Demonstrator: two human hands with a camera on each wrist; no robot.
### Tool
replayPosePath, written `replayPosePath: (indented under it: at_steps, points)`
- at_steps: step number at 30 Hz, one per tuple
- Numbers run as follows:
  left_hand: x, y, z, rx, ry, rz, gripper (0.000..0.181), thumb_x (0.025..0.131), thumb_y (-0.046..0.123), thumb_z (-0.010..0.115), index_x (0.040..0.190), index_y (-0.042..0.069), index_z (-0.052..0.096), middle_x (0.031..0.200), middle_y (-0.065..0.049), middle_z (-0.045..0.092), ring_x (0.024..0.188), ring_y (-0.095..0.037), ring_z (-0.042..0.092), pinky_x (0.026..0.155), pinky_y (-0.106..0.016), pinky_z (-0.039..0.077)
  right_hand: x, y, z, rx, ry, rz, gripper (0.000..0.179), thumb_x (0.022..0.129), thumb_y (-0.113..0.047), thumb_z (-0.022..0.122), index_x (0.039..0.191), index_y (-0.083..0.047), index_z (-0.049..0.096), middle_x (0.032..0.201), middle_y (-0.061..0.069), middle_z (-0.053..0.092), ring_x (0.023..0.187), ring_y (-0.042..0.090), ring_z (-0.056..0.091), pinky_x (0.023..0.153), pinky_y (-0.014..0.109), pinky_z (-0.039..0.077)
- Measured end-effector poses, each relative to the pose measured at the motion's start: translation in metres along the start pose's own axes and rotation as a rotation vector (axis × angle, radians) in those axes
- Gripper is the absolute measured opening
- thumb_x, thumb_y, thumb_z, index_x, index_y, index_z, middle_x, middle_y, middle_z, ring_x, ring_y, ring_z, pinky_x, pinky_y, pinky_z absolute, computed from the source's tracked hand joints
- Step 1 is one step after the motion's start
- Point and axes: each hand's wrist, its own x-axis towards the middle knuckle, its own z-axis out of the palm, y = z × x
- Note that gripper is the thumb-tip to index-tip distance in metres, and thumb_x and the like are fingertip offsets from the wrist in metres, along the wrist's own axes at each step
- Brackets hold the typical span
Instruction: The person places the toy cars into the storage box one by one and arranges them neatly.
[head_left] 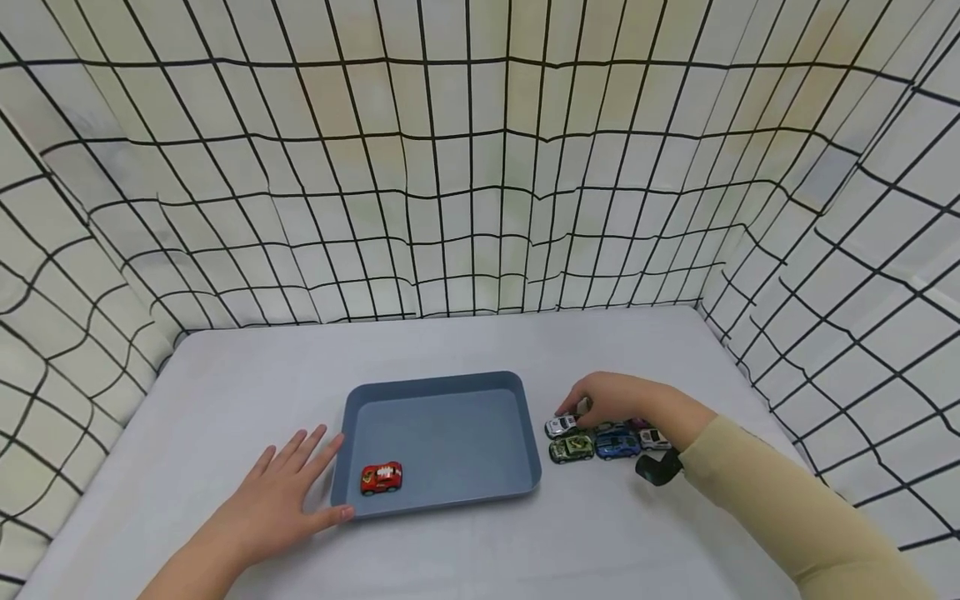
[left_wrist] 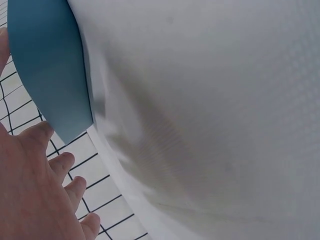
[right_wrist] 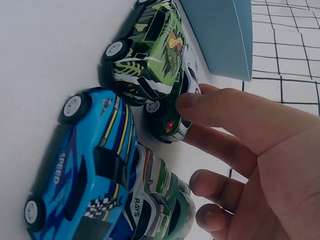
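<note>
My left hand point(head_left: 273, 496) lies with spread fingers at the left side of a blue-grey tray point(head_left: 465, 450), its thumb at the front-left corner. Inside that tray, near the same corner, sits a red toy car point(head_left: 382, 477). Right of the tray, my right hand point(head_left: 618, 396) pinches a white and dark green toy car point(right_wrist: 162, 122) between thumb and fingers. Right beside it stands a green patterned toy car point(head_left: 572, 448). A blue toy car point(right_wrist: 95, 160) with yellow stripes is close by, next to a grey-green car point(right_wrist: 145, 205) marked RAYS.
A white toy car point(head_left: 655, 439) stands at the right end of the group, partly below my forearm. A black curved piece point(head_left: 660, 469) hangs under my right wrist. White cloth with black grid lines point(head_left: 450, 167) walls the white table point(head_left: 420, 550) at the back and sides.
</note>
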Motion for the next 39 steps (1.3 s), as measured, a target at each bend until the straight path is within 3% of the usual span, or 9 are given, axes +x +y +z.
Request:
replayPosePath:
  at_steps: [6,16,23,33,39]
  points:
    - [0.000,-0.001,0.000,0.005,-0.002,0.003,0.106,0.075,0.084,0.056,0.154,0.016,0.038,0.159,-0.019,0.030,0.144,-0.045,0.024,0.112,-0.069,0.016,0.002,0.001,0.003,-0.023,0.010,0.034,0.036,0.088,-0.012,0.074,0.120,-0.029,0.073,0.108,-0.012,0.066,0.082,0.006,0.060,0.075,0.029,0.053]
    - [-0.001,-0.002,0.002,-0.002,-0.015,-0.011,0.108,0.074,0.083,0.059,0.154,0.014,0.037,0.159,-0.020,0.029,0.144,-0.046,0.023,0.112,-0.070,0.015,0.006,-0.003,0.006,-0.052,0.011,0.007,0.039,0.085,-0.006,0.071,0.120,-0.025,0.073,0.114,-0.008,0.066,0.073,0.010,0.055,0.068,0.030,0.050]
    - [0.000,-0.002,0.000,-0.005,-0.014,-0.005,0.106,0.074,0.082,0.058,0.154,0.015,0.037,0.159,-0.019,0.028,0.145,-0.045,0.023,0.112,-0.070,0.015,0.010,-0.008,0.002,-0.095,0.018,0.008,0.042,0.085,-0.010,0.070,0.125,-0.023,0.071,0.117,-0.005,0.063,0.092,0.011,0.054,0.079,0.033,0.048]
    - [0.002,-0.002,0.001,-0.002,-0.014,-0.005,0.108,0.073,0.083,0.058,0.154,0.015,0.037,0.159,-0.020,0.029,0.145,-0.046,0.023,0.112,-0.070,0.015,0.013,-0.004,0.001,-0.080,0.050,0.004,0.040,0.087,-0.015,0.070,0.125,-0.024,0.070,0.116,-0.006,0.062,0.098,0.012,0.058,0.084,0.033,0.052]
    - [0.002,-0.001,-0.001,-0.005,-0.015,-0.001,0.107,0.074,0.083,0.058,0.154,0.015,0.037,0.159,-0.020,0.029,0.144,-0.046,0.023,0.112,-0.070,0.016,0.006,-0.002,-0.007,-0.016,0.098,-0.038,0.042,0.087,-0.015,0.069,0.129,-0.022,0.068,0.118,-0.003,0.062,0.084,0.014,0.055,0.071,0.032,0.050]
